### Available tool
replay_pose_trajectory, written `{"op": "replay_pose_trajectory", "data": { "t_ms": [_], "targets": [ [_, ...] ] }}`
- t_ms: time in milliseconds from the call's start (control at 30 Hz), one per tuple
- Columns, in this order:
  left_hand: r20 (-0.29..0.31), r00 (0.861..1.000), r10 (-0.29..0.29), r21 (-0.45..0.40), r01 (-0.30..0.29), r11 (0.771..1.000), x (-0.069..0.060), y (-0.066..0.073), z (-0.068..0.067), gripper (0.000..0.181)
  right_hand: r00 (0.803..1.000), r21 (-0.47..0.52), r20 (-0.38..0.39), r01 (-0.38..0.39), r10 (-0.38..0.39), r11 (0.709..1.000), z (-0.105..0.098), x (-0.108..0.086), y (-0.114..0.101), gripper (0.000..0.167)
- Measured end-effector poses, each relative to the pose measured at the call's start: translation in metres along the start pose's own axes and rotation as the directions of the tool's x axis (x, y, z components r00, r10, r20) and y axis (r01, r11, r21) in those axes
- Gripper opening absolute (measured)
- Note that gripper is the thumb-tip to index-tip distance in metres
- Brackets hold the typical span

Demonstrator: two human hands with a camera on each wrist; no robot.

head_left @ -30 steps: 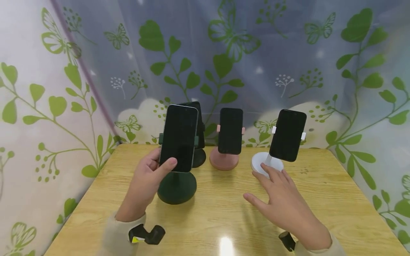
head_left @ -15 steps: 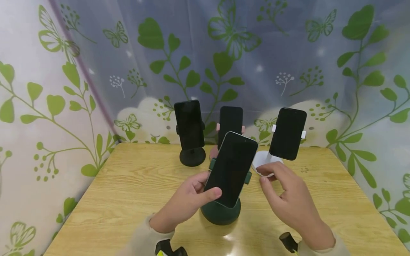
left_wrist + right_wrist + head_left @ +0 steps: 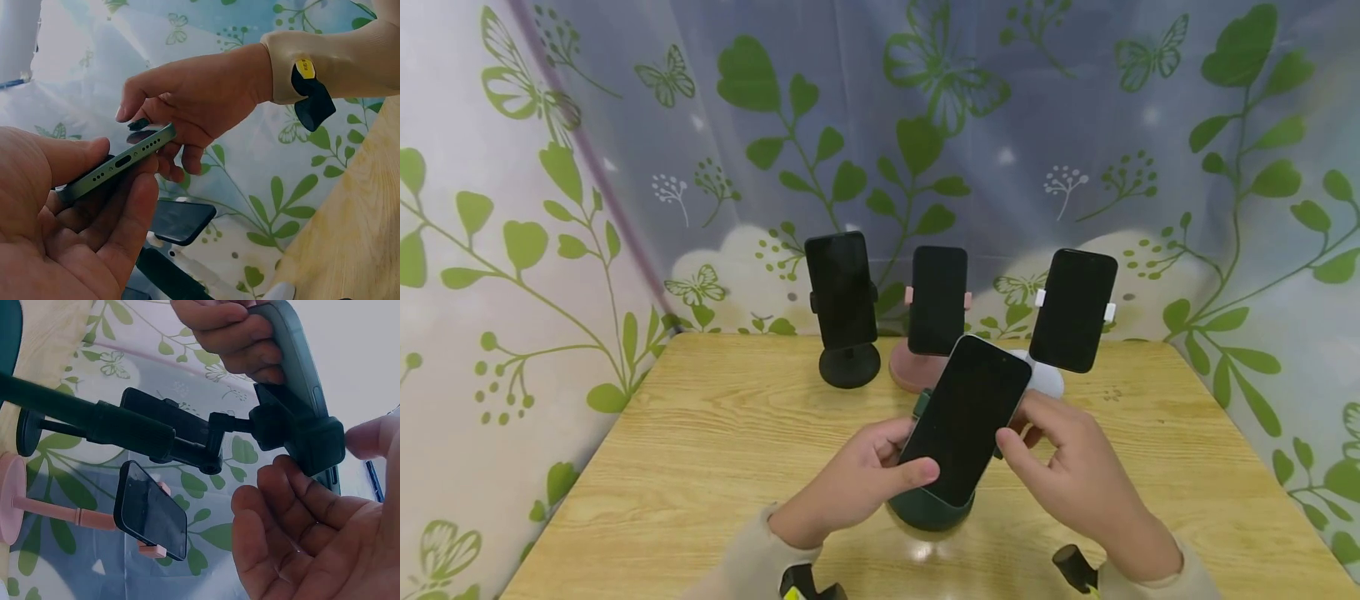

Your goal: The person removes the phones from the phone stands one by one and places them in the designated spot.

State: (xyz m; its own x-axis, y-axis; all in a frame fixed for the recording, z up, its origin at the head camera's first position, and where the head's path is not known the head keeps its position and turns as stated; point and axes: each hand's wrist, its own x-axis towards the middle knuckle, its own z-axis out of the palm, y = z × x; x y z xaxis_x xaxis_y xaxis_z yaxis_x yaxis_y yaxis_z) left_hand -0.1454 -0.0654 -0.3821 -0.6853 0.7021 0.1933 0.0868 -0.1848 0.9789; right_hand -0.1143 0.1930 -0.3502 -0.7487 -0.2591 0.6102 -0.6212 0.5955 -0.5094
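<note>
A black-screened smartphone (image 3: 967, 421) with a pale green frame sits tilted in the clamp of a dark green phone stand (image 3: 931, 510). My left hand (image 3: 865, 475) grips the phone's lower left edge, thumb on the screen and fingers behind. Its bottom edge with the charging port faces the left wrist view. My right hand (image 3: 1071, 467) is at the phone's right side. In the right wrist view, its thumb and curled fingers (image 3: 300, 487) close around the green clamp arm (image 3: 319, 445). The phone partly hides those fingertips in the head view.
Behind stand a black phone stand (image 3: 850, 367), a pink one (image 3: 904, 375) and a white one (image 3: 1048, 383), each clamping a dark phone. All are on a wooden table (image 3: 700, 450) before a leaf-patterned curtain (image 3: 820, 83).
My left hand has brought the phone and green stand rightward and nearer, from in front of the black stand. My right hand has curled its fingers and met the clamp's right side.
</note>
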Motion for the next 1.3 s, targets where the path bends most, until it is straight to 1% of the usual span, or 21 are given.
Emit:
{"op": "replay_pose_trajectory", "data": {
  "t_ms": [167, 267, 400, 567, 700, 800, 900, 967, 1000, 1067, 1133, 1200, 1233, 1267, 1300],
  "targets": [
    [0.031, 0.999, 0.037, 0.011, -0.037, 0.999, 0.002, -0.006, -0.004, 0.046, 0.999, -0.032, 0.037, -0.027, 0.028, 0.999, -0.001, 0.001, -0.002, 0.021],
    [0.049, 0.998, 0.049, 0.022, -0.050, 0.999, 0.002, -0.005, -0.007, 0.049, 0.997, -0.033, 0.068, -0.044, 0.046, 0.998, -0.002, 0.001, -0.003, 0.027],
    [0.065, 0.997, 0.031, 0.082, -0.036, 0.996, 0.001, -0.001, -0.013, 0.050, 0.994, -0.012, 0.093, -0.061, 0.062, 0.998, 0.000, 0.001, -0.005, 0.031],
    [0.094, 0.996, 0.002, 0.192, -0.021, 0.981, -0.001, 0.003, -0.024, 0.042, 0.990, 0.024, 0.127, -0.064, 0.061, 0.998, 0.004, 0.001, -0.007, 0.028],
    [0.109, 0.994, -0.003, 0.314, -0.031, 0.949, -0.004, 0.007, -0.031, 0.029, 0.988, 0.030, 0.143, -0.064, 0.059, 0.997, 0.008, 0.002, -0.009, 0.026],
    [0.105, 0.994, -0.013, 0.412, -0.031, 0.911, -0.005, 0.010, -0.035, 0.020, 0.989, 0.021, 0.137, -0.052, 0.048, 0.998, 0.010, 0.002, -0.010, 0.026],
    [0.097, 0.995, -0.032, 0.488, -0.019, 0.873, -0.007, 0.013, -0.039, 0.013, 0.989, 0.018, 0.138, -0.053, 0.050, 0.998, 0.011, 0.002, -0.009, 0.026],
    [0.065, 0.997, -0.027, 0.538, -0.012, 0.843, -0.009, 0.016, -0.042, 0.010, 0.988, 0.020, 0.141, -0.060, 0.056, 0.998, 0.011, 0.001, -0.008, 0.025],
    [0.040, 0.999, -0.012, 0.560, -0.013, 0.828, -0.009, 0.018, -0.044, 0.009, 0.988, 0.018, 0.142, -0.062, 0.059, 0.998, 0.011, 0.000, -0.008, 0.024],
    [-0.039, 0.998, 0.041, 0.592, -0.010, 0.806, -0.010, 0.023, -0.047, 0.009, 0.988, 0.016, 0.142, -0.068, 0.065, 0.998, 0.010, -0.001, -0.008, 0.023],
    [-0.126, 0.986, 0.109, 0.610, -0.009, 0.793, -0.008, 0.026, -0.049, 0.012, 0.988, 0.016, 0.139, -0.069, 0.067, 0.997, 0.009, -0.002, -0.008, 0.022],
    [-0.182, 0.971, 0.156, 0.615, -0.011, 0.789, -0.004, 0.030, -0.048, 0.016, 0.988, 0.016, 0.136, -0.070, 0.067, 0.997, 0.008, -0.002, -0.008, 0.022],
    [-0.194, 0.967, 0.166, 0.618, -0.011, 0.786, -0.002, 0.032, -0.047, 0.017, 0.988, 0.020, 0.136, -0.072, 0.069, 0.997, 0.008, -0.002, -0.008, 0.022],
    [-0.197, 0.966, 0.169, 0.623, -0.010, 0.782, -0.001, 0.033, -0.045, 0.018, 0.988, 0.025, 0.137, -0.073, 0.069, 0.997, 0.008, -0.003, -0.008, 0.022],
    [-0.192, 0.968, 0.163, 0.626, -0.006, 0.780, 0.001, 0.034, -0.044, 0.019, 0.988, 0.028, 0.137, -0.075, 0.070, 0.997, 0.008, -0.003, -0.008, 0.022]
  ]
}}
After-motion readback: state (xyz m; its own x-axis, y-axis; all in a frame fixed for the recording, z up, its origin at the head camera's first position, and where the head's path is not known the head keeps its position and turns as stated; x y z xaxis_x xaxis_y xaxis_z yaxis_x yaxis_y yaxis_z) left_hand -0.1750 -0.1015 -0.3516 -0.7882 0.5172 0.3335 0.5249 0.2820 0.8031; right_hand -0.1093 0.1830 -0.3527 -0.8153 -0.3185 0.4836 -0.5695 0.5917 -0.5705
